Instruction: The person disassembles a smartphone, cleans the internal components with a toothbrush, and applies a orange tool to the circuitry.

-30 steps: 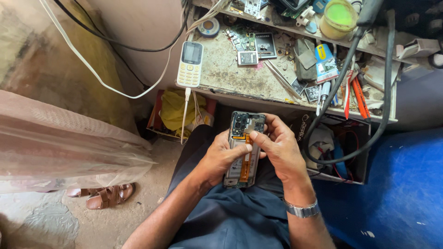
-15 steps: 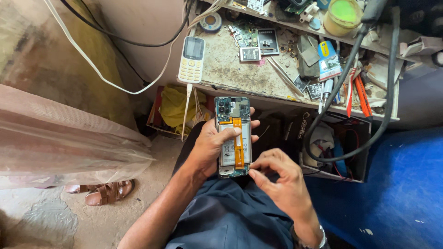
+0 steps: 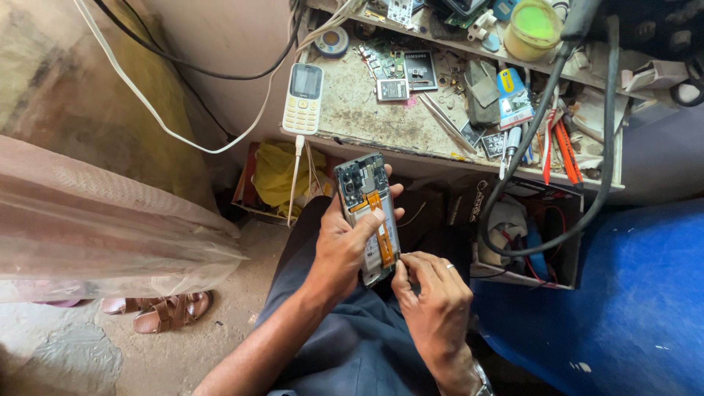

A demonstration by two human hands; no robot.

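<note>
An opened smartphone [image 3: 364, 192] with its back cover off shows a circuit board and an orange flex cable. My left hand [image 3: 343, 246] grips it from the left, thumb across the middle, over my lap. My right hand [image 3: 433, 297] sits at the phone's lower right corner, fingertips pinched against its bottom edge. A ring is on one right finger and a metal watch on that wrist.
A cluttered workbench [image 3: 381, 121] stands ahead with a white keypad phone [image 3: 304, 97] on a charging cable, small parts, screwdrivers [image 3: 561, 150] and a green-lidded jar [image 3: 533, 29]. A thick black cable [image 3: 601, 169] loops at right. Sandals [image 3: 158, 312] lie on the floor at left, beside plastic sheeting.
My right hand has come down from the phone's top to its lower right corner. My left hand has tilted the phone and lifted it a little toward the bench.
</note>
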